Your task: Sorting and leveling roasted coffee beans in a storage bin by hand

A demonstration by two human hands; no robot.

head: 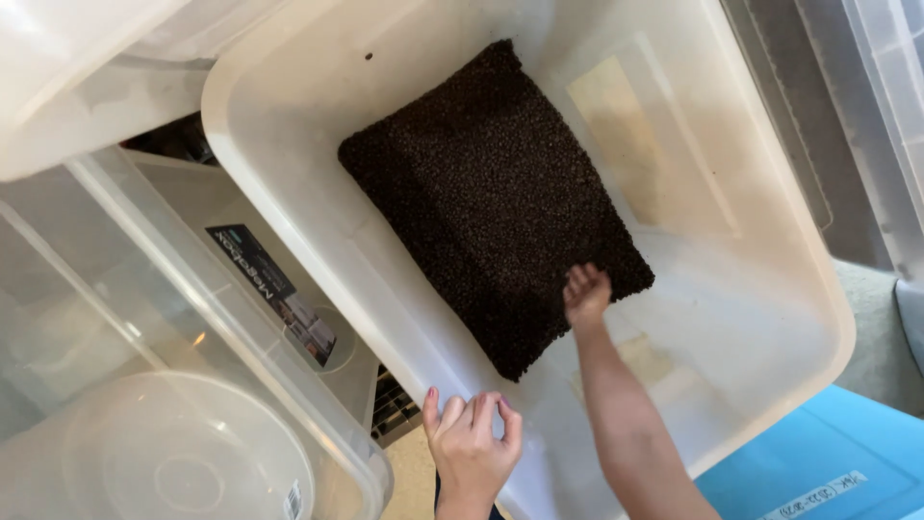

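Big tub (770, 289): white, see-through plastic, filling most of my view. I'm reaching down into it, and it sits tilted against the others.
Other tubs: I count three more clear ones. One lies under my left side with a round pail (164, 453) nested in it, one is at the top left (87, 87), and a sliver of one shows at the right edge (890, 116).
Blue lid (818, 462): one, flat, at the bottom right beside my forearm.
Mat (491, 197): one dark brown, nubbly rectangle lying flat on the tub floor, turned at an angle, its near corner toward me.
How it handles: I judge it soft and floppy, light, with a rough pile that grips well. It should sag if lifted by one corner, so the near edge is the place to take it, a second hold farther along if it droops.
Right hand (585, 294): down inside the tub, fingers curled onto the mat's near right edge, pinching or pressing it. I can't tell whether the edge has left the floor.
Left hand (472, 438): on the tub's near rim, fingers bent over the lip and holding it.
Label (279, 294): one dark sticker on the lower clear tub, well apart from both hands.
Speck (368, 56): one small dark dot on the tub floor, beyond the mat.
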